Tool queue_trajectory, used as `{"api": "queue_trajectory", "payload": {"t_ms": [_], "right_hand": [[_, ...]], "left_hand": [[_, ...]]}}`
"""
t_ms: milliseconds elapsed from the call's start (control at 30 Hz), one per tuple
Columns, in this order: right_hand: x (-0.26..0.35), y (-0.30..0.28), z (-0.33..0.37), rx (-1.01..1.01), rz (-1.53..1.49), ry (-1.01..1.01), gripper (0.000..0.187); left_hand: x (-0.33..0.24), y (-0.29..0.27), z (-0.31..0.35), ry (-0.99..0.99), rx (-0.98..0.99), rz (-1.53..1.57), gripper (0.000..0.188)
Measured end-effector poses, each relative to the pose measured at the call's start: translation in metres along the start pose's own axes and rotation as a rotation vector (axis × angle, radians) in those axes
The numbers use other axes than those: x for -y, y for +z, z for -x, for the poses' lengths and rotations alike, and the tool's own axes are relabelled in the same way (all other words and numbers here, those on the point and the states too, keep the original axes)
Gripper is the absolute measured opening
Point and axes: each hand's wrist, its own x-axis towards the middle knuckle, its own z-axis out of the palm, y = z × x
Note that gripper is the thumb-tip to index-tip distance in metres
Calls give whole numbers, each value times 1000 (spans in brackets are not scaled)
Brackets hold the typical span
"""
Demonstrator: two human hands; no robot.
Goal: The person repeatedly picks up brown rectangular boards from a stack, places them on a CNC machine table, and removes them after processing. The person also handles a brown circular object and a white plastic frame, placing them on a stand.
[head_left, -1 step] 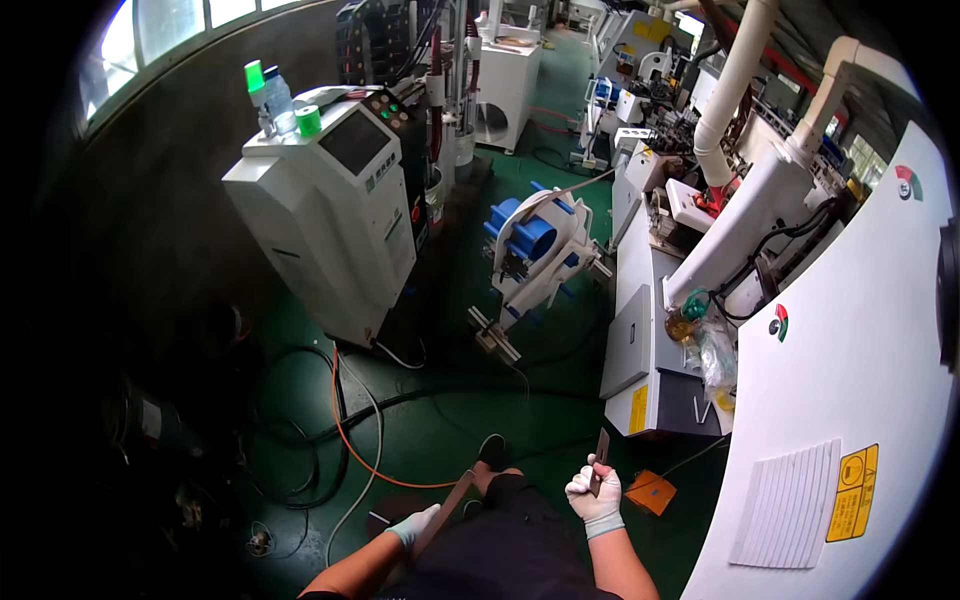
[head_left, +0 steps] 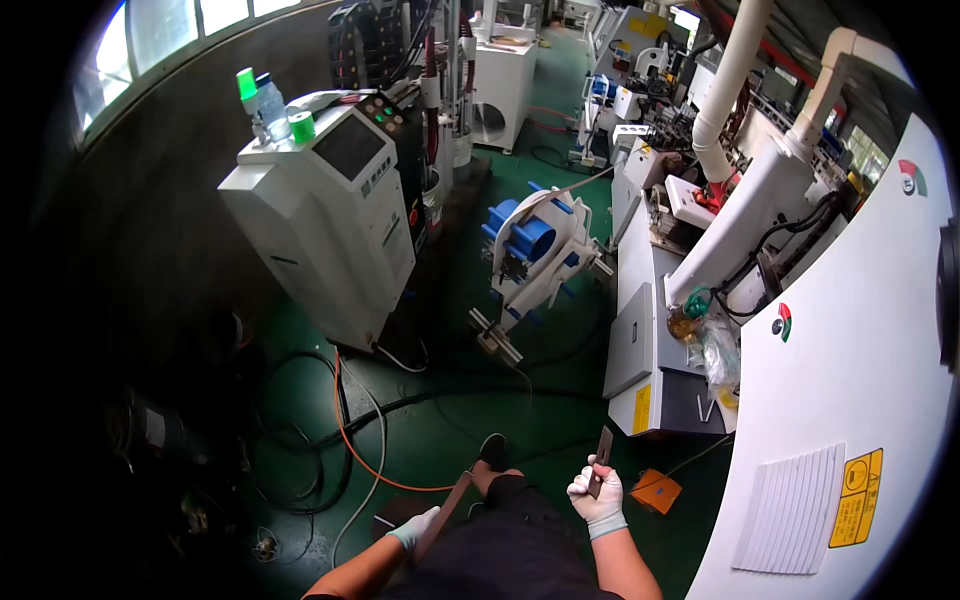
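My left hand (head_left: 412,530), in a white glove, is closed around a long, flat brown strip (head_left: 447,507) that slants up beside my leg. Its lower end is hidden by my hand and dark clothing. My right hand (head_left: 598,500), gloved too, makes a fist around a short, flat brown piece (head_left: 605,443). That piece points upward, its top end sticking out above the fingers. The two hands are apart, on either side of my body.
Hoses and an orange cable (head_left: 365,462) cross the green floor at left. Ahead stand a white control cabinet (head_left: 320,235) and a reel stand with a blue hub (head_left: 527,235). A white machine housing (head_left: 850,380) rises close at right. An orange box (head_left: 656,491) lies beside my right hand.
The view has shifted very slightly. Both hands keep the same hold on the brown pieces.
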Motion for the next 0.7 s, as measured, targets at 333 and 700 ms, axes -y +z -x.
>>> {"api": "queue_trajectory", "payload": {"t_ms": [333, 700], "right_hand": [[30, -79, -91, -506, 1067, -68, 25], [42, -153, -69, -875, 1085, 14, 61]], "left_hand": [[56, -104, -92, -215, -157, 652, 65], [-264, -183, -220, -345, 58, 361, 47]]}}
